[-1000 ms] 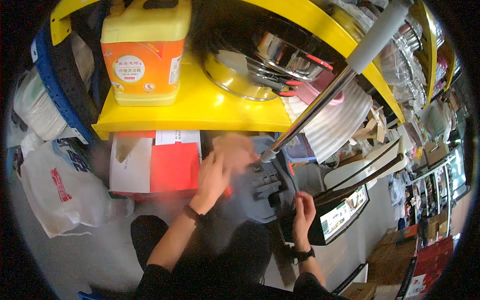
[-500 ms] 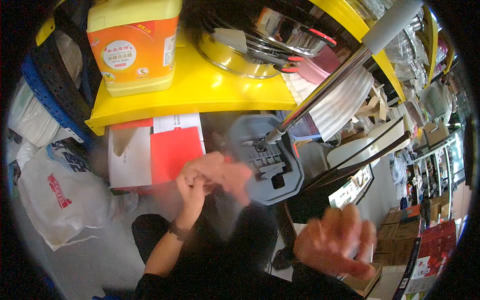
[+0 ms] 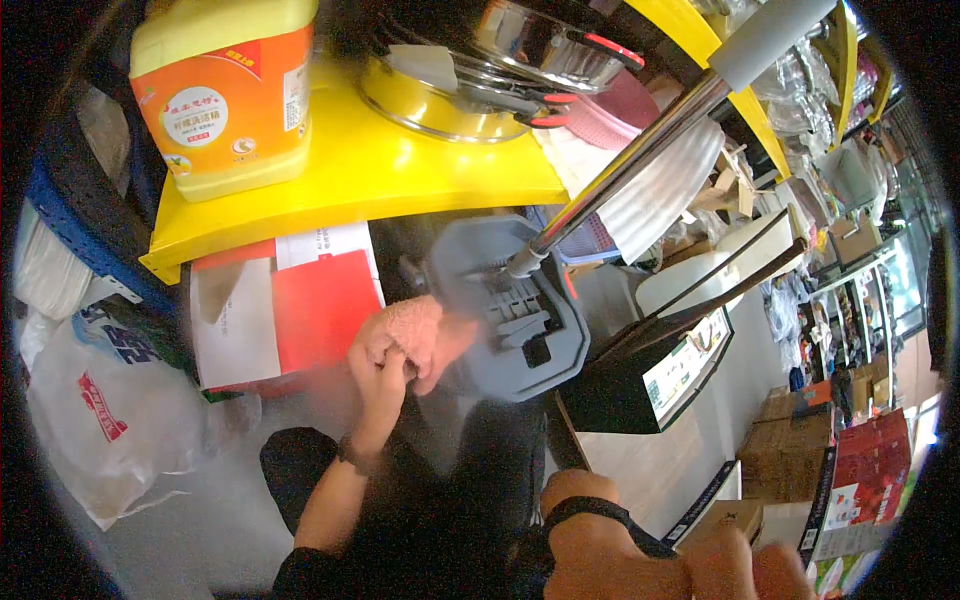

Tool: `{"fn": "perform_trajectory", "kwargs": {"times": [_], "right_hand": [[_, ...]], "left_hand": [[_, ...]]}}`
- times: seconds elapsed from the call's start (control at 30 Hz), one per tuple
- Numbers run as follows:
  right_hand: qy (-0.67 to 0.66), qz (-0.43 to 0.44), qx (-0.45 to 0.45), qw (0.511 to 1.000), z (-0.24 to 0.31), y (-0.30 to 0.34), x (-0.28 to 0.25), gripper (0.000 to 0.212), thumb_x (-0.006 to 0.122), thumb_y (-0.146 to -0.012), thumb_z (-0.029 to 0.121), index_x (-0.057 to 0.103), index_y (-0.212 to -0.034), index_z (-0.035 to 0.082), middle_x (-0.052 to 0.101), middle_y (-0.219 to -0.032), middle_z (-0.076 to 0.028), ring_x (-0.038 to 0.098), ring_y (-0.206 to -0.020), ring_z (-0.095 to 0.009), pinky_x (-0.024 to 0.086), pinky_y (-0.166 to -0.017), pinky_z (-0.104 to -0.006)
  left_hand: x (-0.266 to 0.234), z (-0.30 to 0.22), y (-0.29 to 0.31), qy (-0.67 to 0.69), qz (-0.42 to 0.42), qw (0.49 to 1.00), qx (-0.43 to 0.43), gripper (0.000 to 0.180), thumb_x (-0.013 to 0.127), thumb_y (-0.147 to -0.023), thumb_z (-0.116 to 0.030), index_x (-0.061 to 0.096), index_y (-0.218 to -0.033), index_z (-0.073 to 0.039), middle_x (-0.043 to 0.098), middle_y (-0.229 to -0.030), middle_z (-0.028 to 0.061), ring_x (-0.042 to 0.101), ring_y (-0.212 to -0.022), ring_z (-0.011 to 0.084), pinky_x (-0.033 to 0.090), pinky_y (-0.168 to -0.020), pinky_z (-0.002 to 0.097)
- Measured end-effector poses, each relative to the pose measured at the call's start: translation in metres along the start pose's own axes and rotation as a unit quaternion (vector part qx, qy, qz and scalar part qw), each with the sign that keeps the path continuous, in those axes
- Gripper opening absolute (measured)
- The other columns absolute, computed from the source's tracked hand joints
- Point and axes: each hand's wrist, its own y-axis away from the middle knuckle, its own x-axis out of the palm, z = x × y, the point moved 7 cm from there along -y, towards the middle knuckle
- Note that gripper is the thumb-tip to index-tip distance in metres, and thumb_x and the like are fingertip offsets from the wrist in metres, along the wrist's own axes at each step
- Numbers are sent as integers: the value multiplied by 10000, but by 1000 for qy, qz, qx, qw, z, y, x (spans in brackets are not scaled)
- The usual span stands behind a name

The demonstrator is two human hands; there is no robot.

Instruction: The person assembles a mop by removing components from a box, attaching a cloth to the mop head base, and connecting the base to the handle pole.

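Observation:
My left hand (image 3: 375,385) is closed on a pink cloth (image 3: 412,325), which bunches up above the fingers; part of it is blurred. Right beside the cloth stands a grey eight-sided mop bucket (image 3: 555,370). A metal pole (image 3: 640,155) with a grey grip slants up from the bucket toward the upper right. At the lower edge, my right hand (image 3: 650,570) is away from the bucket, a dark band on its wrist. Its fingers look apart and nothing shows in them, though the frame edge cuts the hand off.
A yellow shelf (image 3: 400,190) holds a yellow jug (image 3: 220,110) with an orange label, and pans (image 3: 440,105). Red and white boxes (image 3: 325,305) sit beneath. White plastic bags (image 3: 110,410) lie at left. Cardboard boxes (image 3: 790,455) stand at right, past a black box (image 3: 640,400).
My right hand has swung down and turned at the lower right edge. My left hand keeps the cloth, which now bunches higher. The shelf and bucket have shifted slightly left in view.

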Motion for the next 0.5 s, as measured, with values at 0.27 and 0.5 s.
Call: {"fn": "perform_trajectory", "kwargs": {"times": [0.27,0.5], "right_hand": [[25,-126,4,992,14,1,-5,182,602,-936,304,624,-1037,154,506,-993,-81,535,-866,-182,573,-741,-325],[206,-116,-214,948,28,-27,-89,239,620,-898,273,544,-1072,127,531,-1190,-104,541,-956,-227,493,-793,-414]], "left_hand": [[0,25,-3,-8,-26,998,55,245,531,-873,-136,597,-1024,46,625,-1012,72,580,-943,184,460,-832,323],[1,30,-12,-41,23,999,25,331,568,-873,-72,515,-1184,30,539,-1204,114,516,-1162,225,378,-1013,330]]}}
